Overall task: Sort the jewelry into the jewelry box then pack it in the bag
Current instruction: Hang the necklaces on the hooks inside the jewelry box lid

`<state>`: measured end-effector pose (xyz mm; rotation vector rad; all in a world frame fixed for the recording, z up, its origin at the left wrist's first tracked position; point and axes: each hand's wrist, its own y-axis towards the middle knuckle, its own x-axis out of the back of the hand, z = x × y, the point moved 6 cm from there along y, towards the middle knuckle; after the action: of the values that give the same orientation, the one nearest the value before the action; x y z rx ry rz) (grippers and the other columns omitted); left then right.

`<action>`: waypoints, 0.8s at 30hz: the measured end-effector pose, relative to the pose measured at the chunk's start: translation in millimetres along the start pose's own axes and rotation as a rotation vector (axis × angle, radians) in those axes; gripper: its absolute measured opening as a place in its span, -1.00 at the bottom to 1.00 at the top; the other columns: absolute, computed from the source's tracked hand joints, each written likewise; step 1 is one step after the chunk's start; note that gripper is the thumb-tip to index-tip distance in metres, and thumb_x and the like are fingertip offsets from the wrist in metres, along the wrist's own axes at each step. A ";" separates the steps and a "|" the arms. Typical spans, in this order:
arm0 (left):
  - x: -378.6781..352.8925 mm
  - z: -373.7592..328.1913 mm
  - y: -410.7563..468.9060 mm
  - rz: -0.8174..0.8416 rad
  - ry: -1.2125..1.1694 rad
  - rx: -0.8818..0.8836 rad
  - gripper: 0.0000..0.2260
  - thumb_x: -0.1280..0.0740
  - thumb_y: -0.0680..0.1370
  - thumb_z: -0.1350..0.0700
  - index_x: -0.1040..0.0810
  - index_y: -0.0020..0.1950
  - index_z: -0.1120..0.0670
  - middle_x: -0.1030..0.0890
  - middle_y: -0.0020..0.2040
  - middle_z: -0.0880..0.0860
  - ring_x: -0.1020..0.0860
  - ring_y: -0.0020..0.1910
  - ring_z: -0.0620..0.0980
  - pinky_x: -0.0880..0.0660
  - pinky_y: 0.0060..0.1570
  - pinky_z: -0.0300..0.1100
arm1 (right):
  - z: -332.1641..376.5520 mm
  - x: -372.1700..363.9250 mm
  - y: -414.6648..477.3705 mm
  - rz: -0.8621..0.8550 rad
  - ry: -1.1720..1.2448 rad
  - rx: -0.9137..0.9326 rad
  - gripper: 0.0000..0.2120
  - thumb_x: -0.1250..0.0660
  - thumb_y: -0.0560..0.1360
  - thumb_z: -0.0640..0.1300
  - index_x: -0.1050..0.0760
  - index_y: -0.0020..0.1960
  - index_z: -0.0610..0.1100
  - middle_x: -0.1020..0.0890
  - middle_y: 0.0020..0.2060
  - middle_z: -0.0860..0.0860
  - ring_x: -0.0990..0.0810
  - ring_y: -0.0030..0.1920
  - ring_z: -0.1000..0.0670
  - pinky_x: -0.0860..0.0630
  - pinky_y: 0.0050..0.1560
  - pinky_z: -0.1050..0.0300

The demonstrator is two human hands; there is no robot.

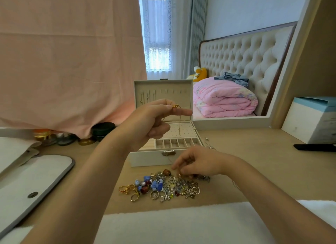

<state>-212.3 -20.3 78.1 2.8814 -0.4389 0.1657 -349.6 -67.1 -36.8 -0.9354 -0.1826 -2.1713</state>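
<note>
One gold chain (175, 106) pinched in left hand (154, 119); right hand (197, 162) fingers curled onto pile (163, 186).

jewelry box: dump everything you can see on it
The jewelry box is cream-white, leather-like outside, velvety inside. It stands open on the wooden desk, lid upright, a few thin chains hanging at the lid's left. Inside: a perforated panel behind a row of small compartments that look empty. A metal clasp sits on the front wall. The jewelry pile lies just in front; the left hand holds a gold chain before the lid, contact unclear.
</note>
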 end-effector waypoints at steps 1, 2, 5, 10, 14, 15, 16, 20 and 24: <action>2.4 -0.1 -1.3 -0.006 0.001 0.006 -0.79 -0.06 0.69 0.19 -0.36 0.25 0.26 -0.65 0.26 0.04 -0.15 -0.54 -0.09 -0.07 -0.48 -0.20 | 1.3 -1.6 -0.5 0.013 -0.019 -0.001 -0.79 -0.44 0.54 -0.15 -0.67 0.15 0.03 -0.73 -0.11 0.05 -0.67 -0.14 0.14 -0.59 0.03 0.23; 5.3 0.0 -2.9 -0.016 0.003 0.011 -0.76 -0.07 0.69 0.18 -0.35 0.28 0.28 -0.65 0.25 0.04 -0.16 -0.54 -0.09 -0.08 -0.48 -0.21 | 3.0 -3.3 -0.8 0.023 -0.047 -0.001 -0.81 -0.46 0.53 -0.11 -0.67 0.13 0.05 -0.71 -0.12 0.12 -0.65 -0.13 0.20 -0.55 0.00 0.29; 19.2 1.3 -11.8 -0.082 0.031 0.017 -0.82 -0.07 0.69 0.17 -0.39 0.19 0.21 -0.68 0.20 0.04 -0.19 -0.52 -0.07 -0.08 -0.43 -0.17 | 11.1 -7.3 1.7 0.018 -0.090 0.004 -0.90 -0.43 0.56 -0.07 -0.68 0.06 -0.01 -0.67 -0.29 0.17 -0.58 -0.31 0.22 -0.49 -0.20 0.32; 68.3 28.0 -40.5 -0.348 -0.132 0.122 -0.82 -0.09 0.64 0.15 -0.39 -0.13 0.09 -0.53 -0.23 0.07 -0.34 -0.44 -0.01 -0.26 -0.46 -0.21 | 32.4 -11.4 15.7 -0.011 0.040 0.032 -0.86 -0.35 0.61 -0.08 -0.63 -0.08 -0.07 -0.64 -0.34 0.09 -0.53 -0.39 0.13 -0.49 -0.27 0.23; 112.1 54.9 -77.4 -0.674 -0.399 0.087 -0.79 -0.10 0.62 0.19 -0.45 -0.16 0.11 -0.53 -0.23 0.09 -0.51 -0.26 0.03 -0.49 -0.19 -0.14 | 54.5 -22.5 36.8 -0.054 0.086 0.091 -0.84 -0.36 0.60 -0.07 -0.66 -0.10 -0.09 -0.58 -0.32 0.00 -0.51 -0.26 0.02 -0.49 -0.08 0.08; 120.5 60.8 -86.2 -0.723 -0.500 0.054 -0.78 -0.10 0.63 0.19 -0.46 -0.16 0.13 -0.56 -0.23 0.12 -0.57 -0.21 0.07 -0.55 -0.05 -0.06 | 60.8 -27.6 42.5 -0.054 0.098 0.100 -0.84 -0.37 0.60 -0.06 -0.68 -0.11 -0.05 -0.57 -0.32 -0.01 -0.49 -0.25 -0.01 -0.47 -0.09 0.04; 126.5 65.7 -93.5 -0.732 -0.599 0.025 -0.76 -0.08 0.63 0.19 -0.45 -0.17 0.13 -0.55 -0.25 0.12 -0.58 -0.22 0.11 -0.57 0.03 0.01 | 67.0 -32.9 48.4 -0.055 0.105 0.108 -0.84 -0.37 0.59 -0.03 -0.69 -0.12 -0.01 -0.57 -0.33 0.00 -0.47 -0.25 -0.02 -0.45 -0.12 0.01; 150.7 87.0 -114.0 -0.710 -0.513 0.186 -0.78 -0.07 0.65 0.08 -0.35 -0.18 0.05 -0.32 -0.35 0.02 -0.27 -0.46 -0.04 -0.34 -0.47 -0.21 | 95.8 -50.1 67.4 -0.086 0.124 0.121 -0.82 -0.33 0.62 -0.06 -0.67 -0.09 -0.04 -0.58 -0.31 -0.05 -0.49 -0.29 0.02 -0.50 -0.15 0.09; 166.2 95.3 -125.8 -0.633 0.319 0.444 -0.85 -0.20 0.64 0.11 -0.48 -0.10 0.09 -0.52 -0.21 0.01 -0.39 -0.36 -0.06 -0.33 -0.38 -0.20 | 115.7 -67.0 87.7 -0.104 0.147 0.114 -0.82 -0.32 0.62 -0.10 -0.64 -0.11 -0.07 -0.50 -0.41 -0.04 -0.45 -0.40 0.02 -0.48 -0.23 0.07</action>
<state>-8.7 27.8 -15.6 3.1493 0.6393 0.6636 -193.4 -44.1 -11.8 -0.7130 -0.2857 -2.2890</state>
